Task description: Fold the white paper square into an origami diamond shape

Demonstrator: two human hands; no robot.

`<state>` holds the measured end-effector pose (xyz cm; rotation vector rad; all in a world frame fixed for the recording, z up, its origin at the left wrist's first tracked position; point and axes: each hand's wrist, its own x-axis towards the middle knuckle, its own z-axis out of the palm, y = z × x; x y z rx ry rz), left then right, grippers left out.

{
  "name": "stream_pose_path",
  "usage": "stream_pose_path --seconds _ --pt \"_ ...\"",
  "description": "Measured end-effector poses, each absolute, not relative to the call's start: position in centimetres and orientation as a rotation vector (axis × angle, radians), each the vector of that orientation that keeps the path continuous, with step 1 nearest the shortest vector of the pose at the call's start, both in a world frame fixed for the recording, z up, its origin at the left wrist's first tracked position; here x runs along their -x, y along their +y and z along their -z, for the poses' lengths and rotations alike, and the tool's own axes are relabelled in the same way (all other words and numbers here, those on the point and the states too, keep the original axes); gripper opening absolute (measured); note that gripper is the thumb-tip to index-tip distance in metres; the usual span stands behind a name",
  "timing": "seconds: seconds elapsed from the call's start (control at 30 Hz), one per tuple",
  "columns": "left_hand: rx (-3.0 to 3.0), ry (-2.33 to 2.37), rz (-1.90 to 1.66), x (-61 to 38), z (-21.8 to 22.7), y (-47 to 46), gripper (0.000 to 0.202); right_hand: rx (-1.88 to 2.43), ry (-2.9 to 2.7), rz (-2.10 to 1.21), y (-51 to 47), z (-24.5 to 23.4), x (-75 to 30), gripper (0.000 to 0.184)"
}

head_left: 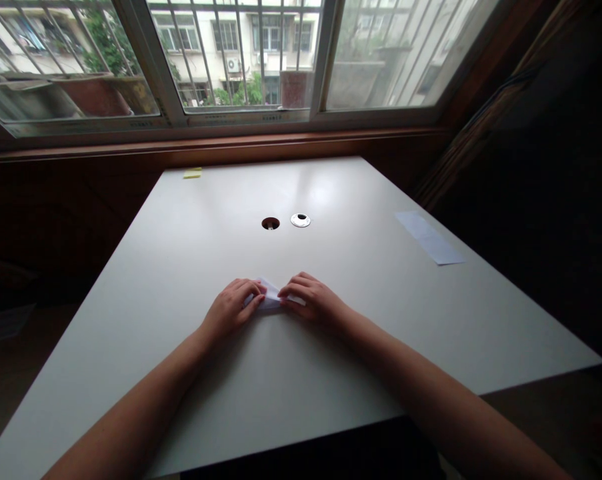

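Note:
A small piece of folded white paper (pixel 271 298) lies low over the middle of the white table (pixel 211 233), between my two hands. My left hand (pixel 235 300) is closed on its left side, thumb toward me and fingers curled over the far side. On the right, my right hand (pixel 313 297) pinches the other side with thumb and fingertips. Parts of the paper are hidden under the fingers, so its full folded shape cannot be made out.
Beyond the hands are a round hole (pixel 271 224) in the tabletop and a silvery ring-shaped cover (pixel 301 220). A white paper strip (pixel 429 238) lies near the right edge. At the far left corner is a yellow slip (pixel 193 173). A barred window (pixel 241 60) stands behind the table.

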<state>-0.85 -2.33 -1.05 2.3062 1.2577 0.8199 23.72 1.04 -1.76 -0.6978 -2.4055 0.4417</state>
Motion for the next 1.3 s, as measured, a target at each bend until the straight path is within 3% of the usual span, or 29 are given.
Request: stream_pose_path --seconds 0.2,0.5,0.9,1.3 --pt "-2.262 1.349 -0.815 0.3 0.7 -2.3 0.013 0.784 -2.359 -0.547 1.0 1.6 -23.4 0.006" --pt "-2.406 1.396 -0.825 0.3 1.4 -2.2 0.006 0.817 -2.351 -0.617 0.9 1.2 -23.2 0.013" --pt "-2.967 1.018 -0.660 0.8 1.8 -2.0 0.038 0.814 -2.313 -0.640 1.3 1.2 -23.3 0.010" --pt "-2.879 1.217 -0.569 0.3 1.4 -2.3 0.039 0.784 -2.304 -0.624 1.6 1.3 -24.2 0.015"
